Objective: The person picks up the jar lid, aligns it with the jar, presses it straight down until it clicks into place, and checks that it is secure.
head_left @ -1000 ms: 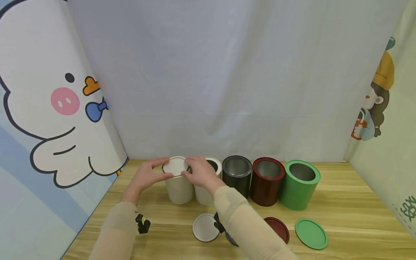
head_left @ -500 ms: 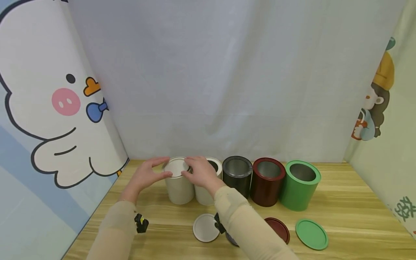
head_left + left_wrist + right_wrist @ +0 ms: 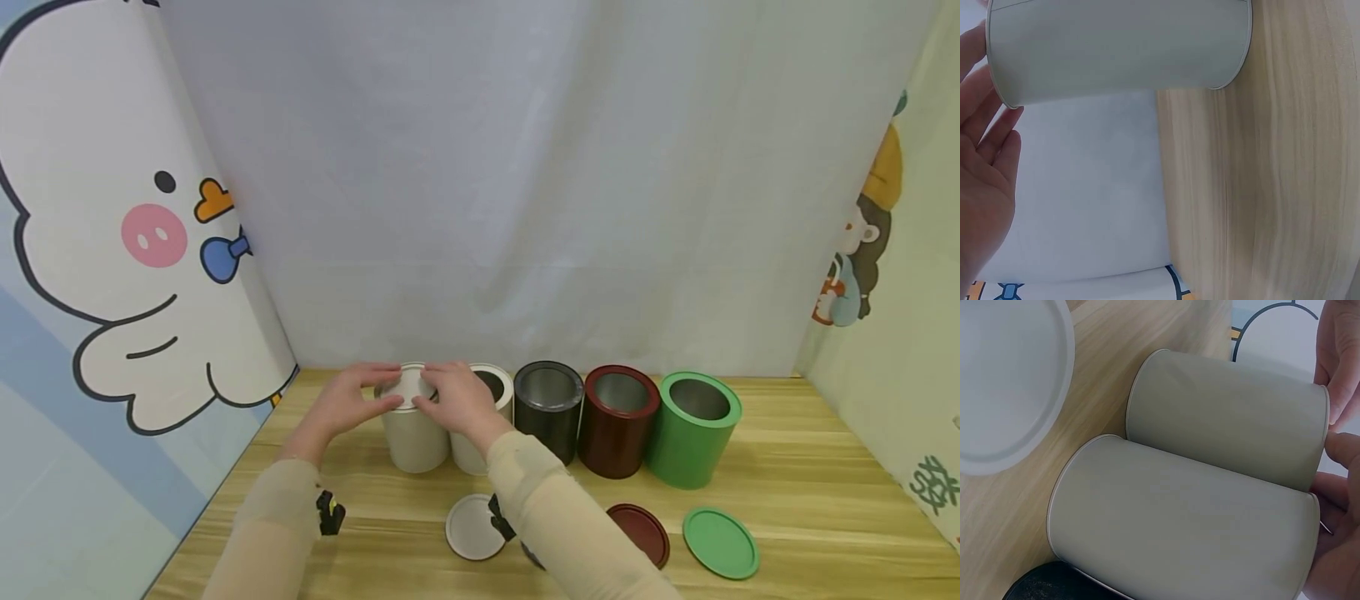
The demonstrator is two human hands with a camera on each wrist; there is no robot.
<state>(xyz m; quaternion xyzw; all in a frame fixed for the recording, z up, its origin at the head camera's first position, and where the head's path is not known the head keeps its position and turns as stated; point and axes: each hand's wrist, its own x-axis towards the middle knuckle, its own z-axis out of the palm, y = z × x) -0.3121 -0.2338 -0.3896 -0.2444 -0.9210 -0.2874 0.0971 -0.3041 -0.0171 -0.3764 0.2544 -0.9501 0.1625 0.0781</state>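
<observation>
On the left end of the row, the left hand (image 3: pixel 341 406) holds the left edge of the white lid (image 3: pixel 406 387), which sits on top of the first cream tin (image 3: pixel 415 437); its fingers are curled lightly around the rim, and in the left wrist view the fingertips (image 3: pixel 997 122) lie just at the upper edge of the tin. The right hand (image 3: pixel 459 400) meets it from the other side, its fingers also bent over the lid's right edge and pinching it. To do this step well, I judge that both hands should press down evenly, because a lid pushed on one side only can tilt and jam. The lid looks nearly flat on the rim, but I cannot tell if it is fully seated. The second cream tin (image 3: pixel 480 433) touches the first one, so the right hand has little room and should not knock it. Further right stand the black tin (image 3: pixel 549 408), the dark red tin (image 3: pixel 617 421) and the green tin (image 3: pixel 693 429), all open. In front, on the wooden table (image 3: pixel 810 500), lie another white lid (image 3: pixel 472 527), a dark red lid (image 3: pixel 640 533) and a green lid (image 3: pixel 721 543).
</observation>
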